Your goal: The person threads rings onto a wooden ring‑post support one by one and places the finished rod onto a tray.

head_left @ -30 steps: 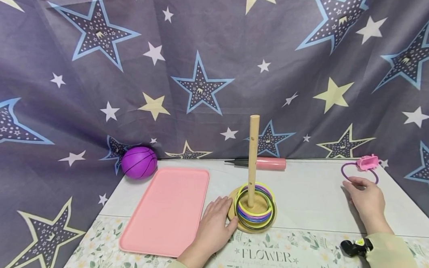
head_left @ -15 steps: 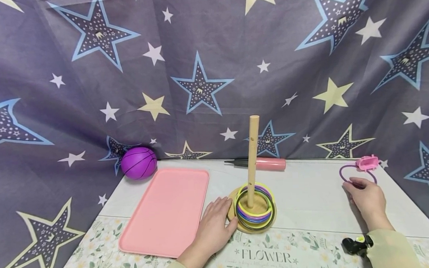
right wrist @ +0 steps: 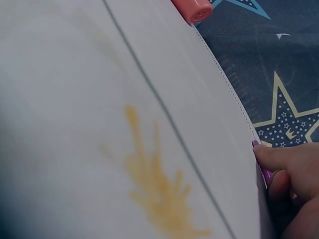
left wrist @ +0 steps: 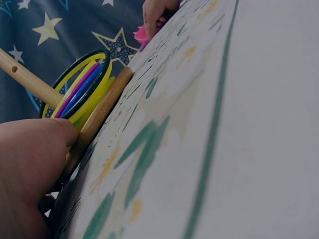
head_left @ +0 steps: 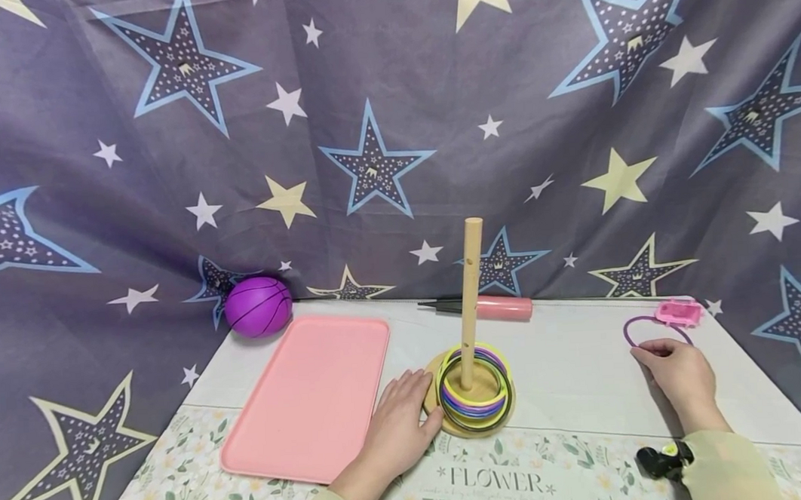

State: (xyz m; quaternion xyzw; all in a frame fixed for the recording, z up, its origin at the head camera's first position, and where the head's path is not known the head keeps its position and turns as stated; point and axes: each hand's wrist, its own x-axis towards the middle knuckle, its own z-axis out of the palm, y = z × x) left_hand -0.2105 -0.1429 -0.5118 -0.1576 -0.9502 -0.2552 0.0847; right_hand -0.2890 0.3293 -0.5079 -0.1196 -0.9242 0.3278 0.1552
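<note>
My right hand (head_left: 679, 379) pinches the near edge of a purple ring (head_left: 626, 329) at the right of the table. Against the ring's far side is a small pink plastic object (head_left: 679, 312); its kind cannot be made out. My left hand (head_left: 399, 427) lies with extended fingers against the left edge of a round wooden base (head_left: 456, 426). From that base rises an upright wooden peg (head_left: 471, 299). Several coloured rings (head_left: 475, 411), yellow, purple, blue and black, lie stacked around its foot. In the left wrist view, the left thumb (left wrist: 62, 130) is close beside these rings.
A pink tray (head_left: 309, 398) lies left of the left hand. Behind it sits a purple ball (head_left: 258, 306). A pink and black hand pump (head_left: 502, 307) lies along the back edge, against the star-patterned curtain (head_left: 394, 129).
My right hand has drawn the purple ring slightly left and nearer. The pink object has shifted along with it and tilted. My left hand stays at the wooden base.
</note>
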